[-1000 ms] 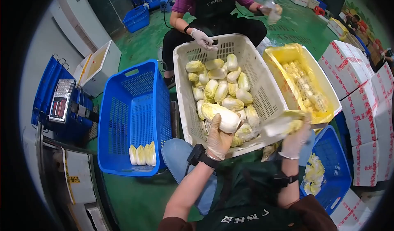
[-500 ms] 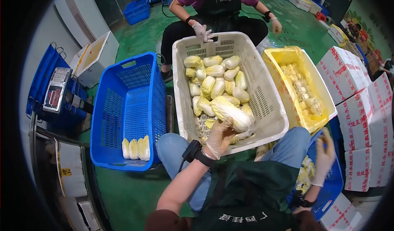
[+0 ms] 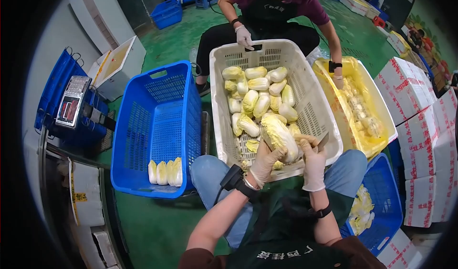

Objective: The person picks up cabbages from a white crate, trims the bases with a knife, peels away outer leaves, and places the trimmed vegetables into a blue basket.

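Over the front of the white crate (image 3: 323, 147), my gloved left hand (image 3: 268, 166) is closed round a pale napa cabbage (image 3: 282, 137), its leafy end tilted away from me. My gloved right hand (image 3: 313, 161) is beside the cabbage's thick root end, fingers curled. From that hand sticks out a short grey blade (image 3: 324, 142), apparently a knife; its handle is hidden in the grip. Several more napa cabbages (image 3: 261, 105) lie heaped in the crate below, with loose leaves near its front.
Left stands a blue crate (image 3: 125, 137) with several cabbages (image 3: 167, 172) in its near corner. A yellow-lined box (image 3: 381, 147) is on the right, a blue basket of leaves (image 3: 362, 207) by my right leg. Opposite, a co-worker's hand (image 3: 338, 81) reaches into the lined box.
My right hand has come from above the leaf basket to the cabbage, now showing a blade. My left hand keeps its hold. The co-worker's arm has moved into the yellow-lined box.
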Action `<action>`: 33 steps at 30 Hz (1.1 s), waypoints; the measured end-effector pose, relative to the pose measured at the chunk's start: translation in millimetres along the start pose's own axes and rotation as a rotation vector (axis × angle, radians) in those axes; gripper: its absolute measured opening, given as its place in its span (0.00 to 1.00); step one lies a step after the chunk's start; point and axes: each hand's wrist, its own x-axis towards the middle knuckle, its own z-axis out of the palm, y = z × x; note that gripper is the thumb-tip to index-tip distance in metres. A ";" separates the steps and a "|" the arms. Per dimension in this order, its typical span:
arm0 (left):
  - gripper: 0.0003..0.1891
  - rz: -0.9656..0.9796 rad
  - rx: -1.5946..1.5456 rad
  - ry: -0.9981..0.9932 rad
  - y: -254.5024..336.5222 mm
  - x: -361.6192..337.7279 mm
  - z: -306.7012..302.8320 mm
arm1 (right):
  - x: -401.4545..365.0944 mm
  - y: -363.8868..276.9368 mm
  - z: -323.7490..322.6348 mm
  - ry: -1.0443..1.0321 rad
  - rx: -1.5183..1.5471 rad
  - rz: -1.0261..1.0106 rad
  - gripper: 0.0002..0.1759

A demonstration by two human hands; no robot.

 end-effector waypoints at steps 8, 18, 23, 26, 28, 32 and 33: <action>0.47 0.015 0.304 -0.040 13.1 -3.4 13.7 | 6.2 -30.8 -6.2 -0.248 -0.258 0.074 0.24; 0.49 -0.153 0.183 -0.052 5.2 -0.9 11.2 | 10.2 -4.5 -12.3 -0.179 -0.398 -0.093 0.13; 0.49 -0.073 0.392 -0.053 1.4 3.4 4.8 | 10.4 -8.7 -19.4 -0.112 -0.275 0.037 0.16; 0.49 -0.020 0.505 -0.077 4.0 4.8 3.1 | 12.9 -21.3 -16.2 -0.062 -0.037 0.004 0.15; 0.50 -0.002 0.527 -0.096 1.8 3.9 1.0 | 17.3 -24.4 -18.1 -0.129 -0.093 0.052 0.17; 0.54 0.000 0.388 -0.041 -5.5 7.6 -7.3 | 21.1 -6.9 -9.2 0.008 0.169 -0.048 0.21; 0.56 -0.006 0.248 0.012 -5.5 9.2 -7.8 | 20.0 -7.5 -13.5 0.004 0.169 -0.047 0.21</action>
